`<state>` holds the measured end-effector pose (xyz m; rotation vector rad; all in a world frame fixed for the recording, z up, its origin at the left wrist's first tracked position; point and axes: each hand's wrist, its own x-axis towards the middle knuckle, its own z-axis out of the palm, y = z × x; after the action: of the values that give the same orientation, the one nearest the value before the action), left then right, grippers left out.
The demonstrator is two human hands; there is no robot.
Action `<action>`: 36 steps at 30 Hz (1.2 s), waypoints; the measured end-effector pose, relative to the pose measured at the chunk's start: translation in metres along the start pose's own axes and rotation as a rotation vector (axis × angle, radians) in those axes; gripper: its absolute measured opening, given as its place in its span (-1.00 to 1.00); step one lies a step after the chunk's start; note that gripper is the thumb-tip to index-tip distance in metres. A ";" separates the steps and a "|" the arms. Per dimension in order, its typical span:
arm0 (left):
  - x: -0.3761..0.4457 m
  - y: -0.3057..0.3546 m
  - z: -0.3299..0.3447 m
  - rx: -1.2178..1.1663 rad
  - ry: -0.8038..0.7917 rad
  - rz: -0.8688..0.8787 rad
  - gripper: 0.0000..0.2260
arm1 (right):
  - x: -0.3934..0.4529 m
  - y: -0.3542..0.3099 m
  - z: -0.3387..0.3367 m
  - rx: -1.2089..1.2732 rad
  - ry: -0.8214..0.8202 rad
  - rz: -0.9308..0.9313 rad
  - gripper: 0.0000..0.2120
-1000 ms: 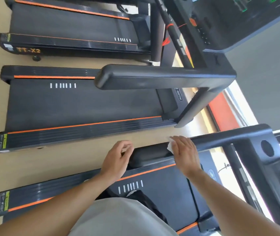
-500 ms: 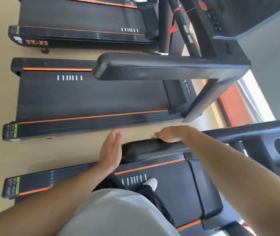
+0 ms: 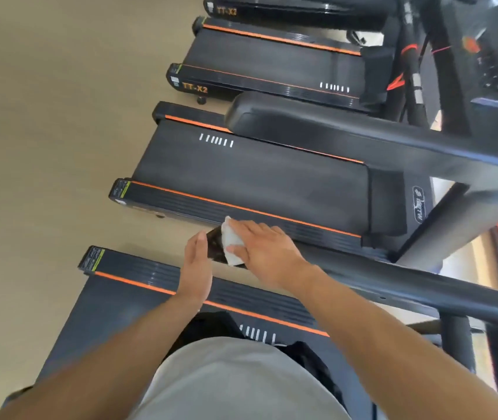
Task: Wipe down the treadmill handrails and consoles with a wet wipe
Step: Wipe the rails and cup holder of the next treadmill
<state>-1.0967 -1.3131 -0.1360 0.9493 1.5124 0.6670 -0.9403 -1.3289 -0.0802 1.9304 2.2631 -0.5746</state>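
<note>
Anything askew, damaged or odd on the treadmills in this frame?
Nothing stands out. The treadmills sit in a parallel row on the floor. The right hand presses the wipe on the handrail end; the left hand lies flat against its tip.

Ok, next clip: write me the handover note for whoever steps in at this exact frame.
Right hand: presses the white wet wipe onto the end of the near black treadmill handrail.
Left hand: open, flat beside the handrail's tip; contact unclear.
Done: cannot tell from this frame.
Left: rest of this rail, the next treadmill's black handrail, and the consoles.
</note>
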 end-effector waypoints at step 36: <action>-0.003 0.055 0.078 0.929 -0.458 0.905 -0.72 | -0.173 0.105 0.076 -0.118 0.622 0.831 -0.49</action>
<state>-1.0093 -1.2952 -0.1011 2.3794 0.8802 0.2647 -0.8186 -1.5037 -0.1168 2.9462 1.3781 0.2915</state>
